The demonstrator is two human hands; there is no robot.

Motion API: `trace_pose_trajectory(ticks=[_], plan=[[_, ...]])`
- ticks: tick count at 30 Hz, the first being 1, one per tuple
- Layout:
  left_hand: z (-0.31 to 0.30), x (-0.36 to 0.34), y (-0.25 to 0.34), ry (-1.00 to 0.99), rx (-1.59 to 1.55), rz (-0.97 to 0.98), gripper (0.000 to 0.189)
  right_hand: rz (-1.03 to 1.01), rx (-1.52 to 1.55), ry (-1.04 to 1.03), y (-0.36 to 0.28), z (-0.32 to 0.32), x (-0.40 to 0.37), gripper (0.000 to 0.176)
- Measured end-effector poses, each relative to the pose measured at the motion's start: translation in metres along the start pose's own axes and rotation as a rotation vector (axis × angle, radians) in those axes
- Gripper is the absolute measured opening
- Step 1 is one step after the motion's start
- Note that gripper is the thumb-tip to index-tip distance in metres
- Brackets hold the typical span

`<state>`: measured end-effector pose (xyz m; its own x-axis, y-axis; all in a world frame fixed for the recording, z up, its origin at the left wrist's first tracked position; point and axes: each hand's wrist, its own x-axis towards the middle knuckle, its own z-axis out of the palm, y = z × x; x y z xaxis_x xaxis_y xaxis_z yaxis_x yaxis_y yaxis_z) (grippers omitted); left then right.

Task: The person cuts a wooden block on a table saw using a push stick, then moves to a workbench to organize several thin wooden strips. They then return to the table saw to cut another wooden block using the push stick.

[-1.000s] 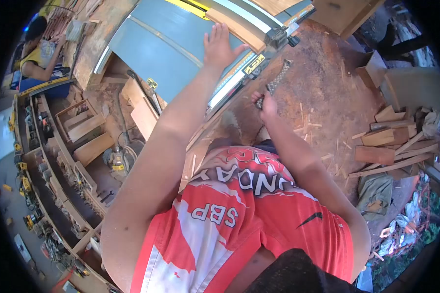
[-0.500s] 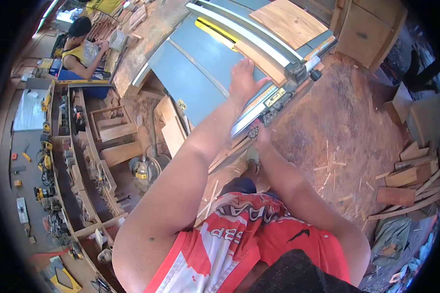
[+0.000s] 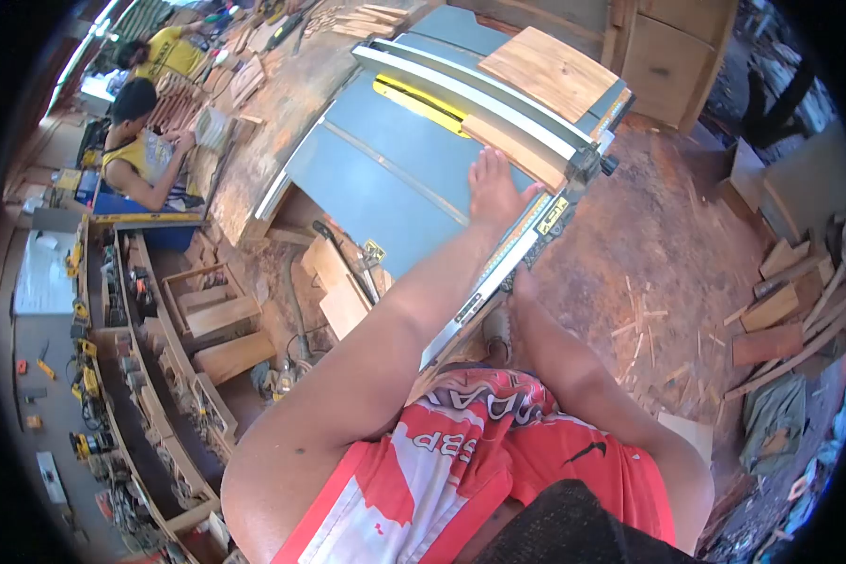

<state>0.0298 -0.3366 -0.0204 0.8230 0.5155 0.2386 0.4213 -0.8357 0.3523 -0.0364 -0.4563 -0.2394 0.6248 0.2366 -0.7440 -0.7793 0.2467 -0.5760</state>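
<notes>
My left hand [image 3: 498, 191] lies flat on the grey top of a table saw [image 3: 376, 174], fingers stretched out and thumb apart. Just beyond it, a narrow wooden board [image 3: 517, 153] rests along the saw's long metal fence [image 3: 479, 89]. The board's far end is close to the yellow strip [image 3: 418, 101] set in the saw top. My right hand [image 3: 523, 279] is low at the saw's front edge, beside the front rail [image 3: 470, 305]. Its fingers are hidden there, so their grip does not show.
A wide wooden board [image 3: 556, 70] lies beyond the fence. At left are a shelf unit [image 3: 174, 329] with wood pieces and a bench [image 3: 42, 343] with power tools. A person in yellow [image 3: 150, 155] sits at upper left, another behind. Wood offcuts [image 3: 771, 324] are piled at right.
The view has shifted, showing more of the front rail. My left hand stays flat beside the narrow board, its fingers closer together. My right hand is now more hidden by the rail.
</notes>
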Motion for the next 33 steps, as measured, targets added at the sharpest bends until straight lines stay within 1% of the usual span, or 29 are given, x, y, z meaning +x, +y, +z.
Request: trace_pose_trajectory(ticks=[1, 4, 5, 7, 10, 13, 14, 15, 17, 18, 19, 20, 21, 22, 23, 24, 25, 27, 29, 30, 33], plan=[[0.001, 0.000, 0.001, -0.009, -0.013, 0.017, 0.098, 0.036, 0.031, 0.012, -0.003, -0.001, -0.003, 0.042], [0.002, 0.001, -0.002, -0.048, -0.013, 0.014, 0.098, 0.053, 0.031, 0.045, -0.022, 0.008, -0.029, 0.045], [0.002, 0.001, -0.003, -0.051, -0.004, 0.014, 0.098, 0.048, 0.039, 0.057, -0.017, 0.005, -0.022, 0.045], [0.003, 0.002, -0.004, -0.056, 0.000, 0.019, 0.098, 0.038, -0.016, 0.062, -0.007, 0.004, -0.009, 0.051], [0.004, 0.001, -0.003, -0.047, -0.017, 0.015, 0.098, 0.038, 0.007, 0.068, 0.001, 0.003, -0.001, 0.054], [-0.001, 0.002, -0.003, -0.071, 0.004, 0.002, 0.100, 0.063, 0.033, 0.095, 0.000, 0.004, -0.003, 0.055], [-0.002, 0.002, -0.002, -0.099, -0.002, -0.007, 0.100, 0.036, 0.078, 0.093, 0.001, 0.006, -0.003, 0.054], [-0.003, 0.003, -0.001, -0.124, -0.008, -0.017, 0.100, 0.040, 0.073, 0.075, 0.001, 0.006, -0.002, 0.054], [-0.005, 0.001, 0.001, -0.110, 0.003, -0.021, 0.099, 0.062, 0.175, -0.080, 0.014, -0.005, 0.020, 0.054], [-0.006, 0.002, 0.002, -0.103, 0.007, -0.020, 0.097, 0.035, 0.119, -0.037, 0.036, -0.016, 0.050, 0.052], [0.003, 0.000, -0.003, -0.065, 0.017, 0.002, 0.098, 0.107, 0.152, -0.089, 0.010, -0.003, 0.015, 0.048], [0.012, 0.001, -0.008, -0.023, 0.035, 0.020, 0.098, 0.102, 0.204, -0.177, -0.003, 0.005, -0.007, 0.045], [0.012, 0.001, -0.008, -0.029, 0.033, 0.016, 0.097, 0.102, 0.162, -0.136, 0.003, 0.002, 0.006, 0.044], [0.003, 0.002, -0.005, -0.074, 0.012, -0.011, 0.096, 0.104, 0.160, -0.187, 0.007, -0.003, 0.014, 0.045], [-0.001, 0.001, -0.005, -0.042, 0.035, -0.039, 0.096, 0.080, 0.168, -0.121, -0.008, 0.008, -0.010, 0.046], [-0.003, 0.001, -0.004, -0.051, 0.006, -0.034, 0.096, 0.122, 0.113, -0.062, -0.031, 0.019, -0.038, 0.048], [-0.004, 0.000, -0.002, -0.064, -0.027, -0.024, 0.096, 0.103, 0.114, -0.067, -0.022, 0.015, -0.024, 0.050], [-0.010, 0.000, 0.001, -0.051, -0.023, -0.031, 0.096, 0.124, 0.085, -0.040, -0.029, 0.016, -0.030, 0.052], [-0.016, -0.001, 0.003, -0.046, -0.008, -0.034, 0.095, 0.114, 0.150, -0.151, -0.016, 0.011, -0.011, 0.054], [-0.016, -0.002, 0.004, -0.048, -0.028, -0.037, 0.095, 0.124, 0.144, -0.102, -0.016, 0.010, -0.008, 0.055], [-0.017, 0.000, 0.003, -0.041, -0.029, -0.047, 0.096, 0.218, 0.181, -0.144, -0.011, 0.003, 0.004, 0.056]])
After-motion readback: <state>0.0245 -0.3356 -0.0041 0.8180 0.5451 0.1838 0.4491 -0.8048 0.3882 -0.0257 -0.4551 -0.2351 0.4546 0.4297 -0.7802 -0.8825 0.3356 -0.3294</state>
